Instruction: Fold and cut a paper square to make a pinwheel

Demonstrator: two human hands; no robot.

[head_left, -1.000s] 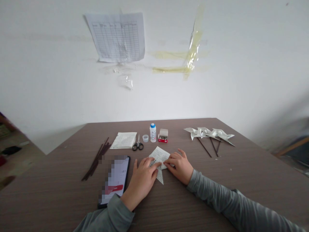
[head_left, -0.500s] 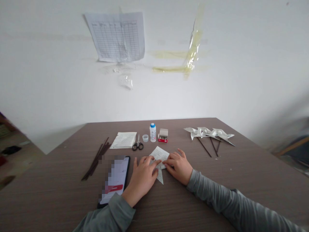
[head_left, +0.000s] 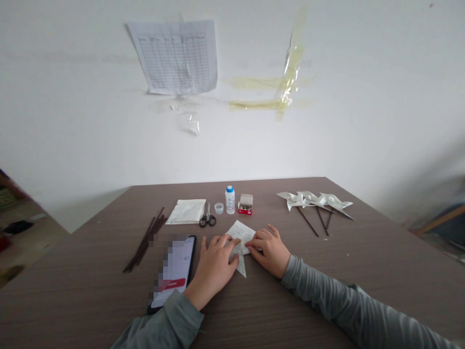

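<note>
A small sheet of printed paper [head_left: 238, 230], cut and partly folded, lies flat on the table with one pointed flap toward me. My left hand [head_left: 217, 264] rests over its left part, fingers spread and fingertips on the paper. At its right edge my right hand [head_left: 271, 249] has thumb and forefinger close together on the paper, with the little finger raised. The hands cover both sides of the sheet. Just beyond it stand scissors [head_left: 208, 220] lying flat, a small clear cup [head_left: 218, 208], a white bottle with a blue cap [head_left: 230, 201] and an open red box of small metal pieces [head_left: 245, 208].
A phone [head_left: 174, 271] lies left of my left hand. Farther left are several thin dark sticks [head_left: 145, 242]. Stacked paper [head_left: 186, 212] sits behind the phone. Paper pinwheels [head_left: 314, 199] on dark sticks lie at the back right. The wall borders the table's far edge.
My left forefinger has drawn back slightly to the left from near the right fingertips. The right hand and the paper stay almost in place.
</note>
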